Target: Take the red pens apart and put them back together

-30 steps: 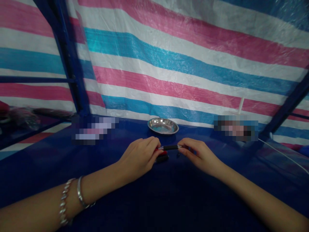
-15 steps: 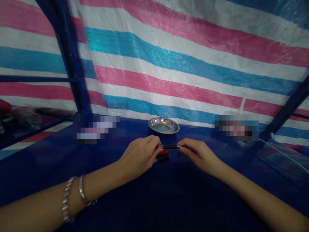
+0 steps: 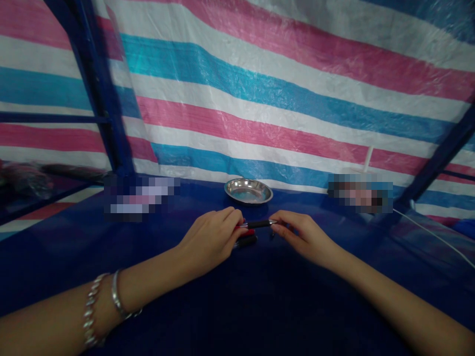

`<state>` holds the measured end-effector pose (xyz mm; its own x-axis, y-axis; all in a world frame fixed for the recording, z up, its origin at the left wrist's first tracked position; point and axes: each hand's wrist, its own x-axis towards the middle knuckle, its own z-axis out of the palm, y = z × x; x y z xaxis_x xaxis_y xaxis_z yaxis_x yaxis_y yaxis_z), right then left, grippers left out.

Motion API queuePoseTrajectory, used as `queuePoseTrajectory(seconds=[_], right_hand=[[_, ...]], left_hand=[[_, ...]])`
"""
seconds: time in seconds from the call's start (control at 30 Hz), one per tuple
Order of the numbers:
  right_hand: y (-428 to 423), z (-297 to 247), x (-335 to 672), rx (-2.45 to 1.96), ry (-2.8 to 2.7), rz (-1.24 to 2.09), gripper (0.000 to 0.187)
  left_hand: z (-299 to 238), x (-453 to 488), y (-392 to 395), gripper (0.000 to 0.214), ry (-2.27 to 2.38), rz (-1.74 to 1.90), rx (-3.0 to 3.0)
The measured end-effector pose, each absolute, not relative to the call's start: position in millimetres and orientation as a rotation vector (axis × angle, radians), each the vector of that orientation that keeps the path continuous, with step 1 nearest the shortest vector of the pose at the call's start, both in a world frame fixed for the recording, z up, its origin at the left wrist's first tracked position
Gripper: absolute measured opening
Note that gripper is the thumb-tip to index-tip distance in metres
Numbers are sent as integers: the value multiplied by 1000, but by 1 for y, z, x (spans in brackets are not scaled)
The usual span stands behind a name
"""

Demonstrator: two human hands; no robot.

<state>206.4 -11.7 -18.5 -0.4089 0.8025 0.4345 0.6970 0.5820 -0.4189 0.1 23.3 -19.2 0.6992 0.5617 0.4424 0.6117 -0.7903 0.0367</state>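
Between my two hands a pen [image 3: 259,224] with a black grip and a silvery tip lies roughly level. My left hand [image 3: 211,235] is closed around its barrel, and the pen's left end is hidden behind the fingers. At the silvery tip, the thumb and fingers of my right hand [image 3: 306,235] pinch the pen. A red pen-like piece [image 3: 250,232] shows just below, by my left fingertips, with a black one [image 3: 248,241] under it. Both are partly covered by my left hand. Below my right fingertips is a small dark piece [image 3: 272,236], too small to name.
A shallow round metal dish [image 3: 248,201] stands on the blue table [image 3: 260,306] beyond my hands. Blurred-out items [image 3: 144,195] lie at the back left, others [image 3: 359,194] at the back right, near a white cable [image 3: 434,235]. Blue posts [image 3: 100,84] and striped sheeting [image 3: 237,123] rise behind.
The whole view has shifted slightly, so things appear a little farther left. Both hands keep their hold on the pen, with almost no change in pose.
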Motion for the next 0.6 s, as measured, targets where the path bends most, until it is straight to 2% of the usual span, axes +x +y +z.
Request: queuePoseTrajectory(seconds=[0.33,0.6], right_hand=[[-12,-21,206,-1152,-2174,218,22],[-12,-21,206,-1162,-2175,223,18]], left_hand=[[-18,-1,22,16,-977,-627,-2794],[-20,-1,22,17,-949,-639,-2782]])
